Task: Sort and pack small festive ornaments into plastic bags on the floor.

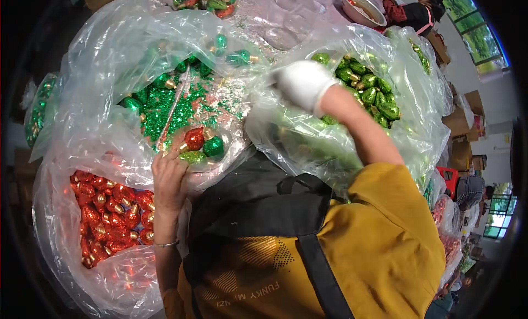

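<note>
My bare left hand (170, 176) grips the near left edge of a small clear plastic container (226, 137). Inside it lie a red bulb ornament (193, 138), a dark green one (213, 146) and a light green one (192, 157). In a white glove, my right hand (301, 85) is over the left edge of a clear bag (286, 132); motion smears its fingers, so their hold is hidden. Light green glittery bulb ornaments (379, 96) fill that bag, to the right of the hand.
Left of me, a plastic bag (115, 288) holds red bulb ornaments (110, 220). Dark green ornaments (132, 103) lie among green glitter (170, 118) ahead. Filled containers (203, 1), clear empty-looking ones (280, 38) and a bowl (363, 8) stand farther off, near another person (410, 13).
</note>
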Motion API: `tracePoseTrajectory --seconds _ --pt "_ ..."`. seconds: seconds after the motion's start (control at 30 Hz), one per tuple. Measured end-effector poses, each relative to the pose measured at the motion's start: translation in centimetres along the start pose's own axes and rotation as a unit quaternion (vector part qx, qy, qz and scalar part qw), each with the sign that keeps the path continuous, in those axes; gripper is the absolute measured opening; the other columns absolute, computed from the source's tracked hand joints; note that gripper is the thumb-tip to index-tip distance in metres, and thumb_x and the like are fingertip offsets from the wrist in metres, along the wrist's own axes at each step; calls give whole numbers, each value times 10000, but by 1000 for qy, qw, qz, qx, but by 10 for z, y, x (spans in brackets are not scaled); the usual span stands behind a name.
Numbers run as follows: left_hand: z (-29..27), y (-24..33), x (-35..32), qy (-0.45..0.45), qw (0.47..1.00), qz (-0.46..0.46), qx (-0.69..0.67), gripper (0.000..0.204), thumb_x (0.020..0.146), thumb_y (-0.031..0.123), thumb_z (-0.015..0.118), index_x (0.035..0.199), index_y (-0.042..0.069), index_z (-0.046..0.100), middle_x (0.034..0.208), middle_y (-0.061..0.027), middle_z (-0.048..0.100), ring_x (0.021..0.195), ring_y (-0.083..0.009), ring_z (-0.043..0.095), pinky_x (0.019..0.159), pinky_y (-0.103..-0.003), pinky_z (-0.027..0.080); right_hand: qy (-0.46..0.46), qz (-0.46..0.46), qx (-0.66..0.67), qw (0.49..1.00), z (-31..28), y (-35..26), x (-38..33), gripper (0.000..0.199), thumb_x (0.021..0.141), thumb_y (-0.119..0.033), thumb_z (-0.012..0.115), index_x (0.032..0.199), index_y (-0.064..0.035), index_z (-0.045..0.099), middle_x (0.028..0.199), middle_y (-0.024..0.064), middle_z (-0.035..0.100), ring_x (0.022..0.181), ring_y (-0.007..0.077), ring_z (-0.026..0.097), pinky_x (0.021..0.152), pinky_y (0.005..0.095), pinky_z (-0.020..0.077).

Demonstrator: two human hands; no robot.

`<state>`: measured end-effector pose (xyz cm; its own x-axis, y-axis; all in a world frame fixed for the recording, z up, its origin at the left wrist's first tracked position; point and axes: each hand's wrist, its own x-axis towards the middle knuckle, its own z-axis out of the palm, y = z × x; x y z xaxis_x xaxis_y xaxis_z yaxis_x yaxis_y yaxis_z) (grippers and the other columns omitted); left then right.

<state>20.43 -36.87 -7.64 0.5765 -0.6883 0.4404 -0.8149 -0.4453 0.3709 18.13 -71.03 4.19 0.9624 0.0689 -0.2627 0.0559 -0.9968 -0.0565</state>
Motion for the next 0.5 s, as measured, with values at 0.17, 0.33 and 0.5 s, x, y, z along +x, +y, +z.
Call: tracePoseTrajectory --seconds 0.17,0.33,0.5 --pt "-38 -2 22 -122 989 70 42 295 653 1 604 935 84 584 975 -71 579 1146 -267 519 1043 -529 290 -120 246 -101 957 113 237 -12 275 756 -213 600 928 -12 677 971 228 659 871 359 656 731 438 504" --pt "-44 -22 25 -147 982 93 75 280 663 21 617 933 83 580 1106 -61 603 1238 -276 462 1062 -544 276 -100 389 -91 911 169 241 -32 377 777 -361 589 974 -60 701 1058 197 656 958 339 653 796 416 519" --pt "-45 -13 3 -55 997 25 42 266 720 -15 563 965 83 600 1093 -89 576 1227 -286 451 1045 -530 292 -275 140 -186 933 173 297 -37 287 826 -209 534 1021 -62 684 898 180 681 877 310 667 751 349 524"
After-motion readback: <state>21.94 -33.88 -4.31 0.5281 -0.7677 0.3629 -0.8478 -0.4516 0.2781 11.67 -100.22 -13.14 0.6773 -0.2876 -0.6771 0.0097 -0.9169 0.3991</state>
